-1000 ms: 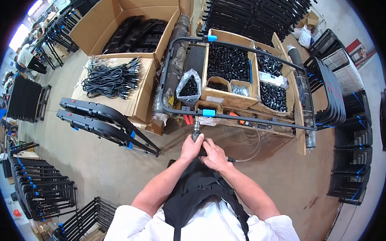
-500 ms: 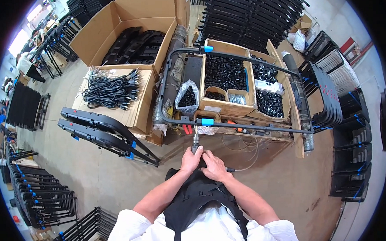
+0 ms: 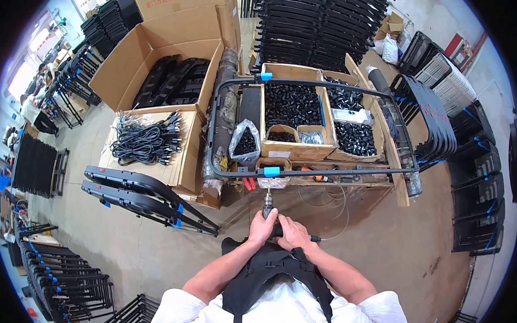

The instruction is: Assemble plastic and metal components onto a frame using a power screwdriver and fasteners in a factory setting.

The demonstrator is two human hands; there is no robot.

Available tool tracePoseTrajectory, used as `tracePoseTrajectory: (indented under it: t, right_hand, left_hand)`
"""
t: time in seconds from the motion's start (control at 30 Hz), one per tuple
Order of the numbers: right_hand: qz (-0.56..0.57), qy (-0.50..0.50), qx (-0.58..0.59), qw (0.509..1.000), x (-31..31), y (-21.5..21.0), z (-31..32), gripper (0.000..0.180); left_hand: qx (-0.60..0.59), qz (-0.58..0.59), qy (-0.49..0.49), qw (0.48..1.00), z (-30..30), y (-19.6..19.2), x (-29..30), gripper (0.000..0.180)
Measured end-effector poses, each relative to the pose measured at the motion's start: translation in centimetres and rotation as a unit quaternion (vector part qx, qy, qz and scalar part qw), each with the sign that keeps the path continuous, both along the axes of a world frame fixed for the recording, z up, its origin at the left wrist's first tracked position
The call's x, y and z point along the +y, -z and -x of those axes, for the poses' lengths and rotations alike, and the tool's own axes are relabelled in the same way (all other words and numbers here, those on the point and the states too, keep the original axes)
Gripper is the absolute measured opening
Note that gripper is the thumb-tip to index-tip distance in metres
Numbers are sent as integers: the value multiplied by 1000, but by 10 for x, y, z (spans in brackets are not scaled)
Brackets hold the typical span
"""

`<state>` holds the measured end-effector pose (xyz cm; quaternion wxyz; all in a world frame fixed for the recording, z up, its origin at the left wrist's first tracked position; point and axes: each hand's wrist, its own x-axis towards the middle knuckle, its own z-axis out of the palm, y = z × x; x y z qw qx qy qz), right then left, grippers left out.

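Note:
My left hand (image 3: 262, 227) and my right hand (image 3: 293, 232) are both closed around a power screwdriver (image 3: 268, 207) held upright in front of my chest. Its tip points up toward the near bar of a black tubular metal frame (image 3: 310, 172) with blue clips (image 3: 271, 171). The frame lies flat across wooden crates. A thin hose (image 3: 328, 204) trails from the tool to the right over the floor.
Wooden crates of small black parts (image 3: 291, 106) sit under the frame. Cardboard boxes hold black cables (image 3: 144, 144) and black plastic pieces (image 3: 170, 79). Folded black frames (image 3: 140, 197) lie at left, stacks of black frames (image 3: 322, 22) behind, black seat panels (image 3: 475, 171) at right.
The view has shifted slightly, so my hands and the tool sit lower and a little farther from the frame's near bar. My grip on the tool is unchanged.

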<state>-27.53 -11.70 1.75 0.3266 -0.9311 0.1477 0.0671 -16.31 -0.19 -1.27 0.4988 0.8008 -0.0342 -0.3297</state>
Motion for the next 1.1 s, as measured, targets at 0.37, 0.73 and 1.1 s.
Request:
tracePoseTrajectory:
  t: [0.37, 0.73, 1.1]
  right_hand:
    - [2, 6, -50, 999, -13, 10, 4, 84]
    - [-1, -9, -37, 999, -21, -3, 3, 80]
    - [-7, -21, -27, 999, -36, 10, -1, 82]
  left_hand:
    - [-22, 5, 0, 1000, -1, 13, -10, 58]
    - [-34, 0, -5, 999, 1, 10, -15, 58]
    - [-26, 11, -20, 999, 0, 18, -26, 59]
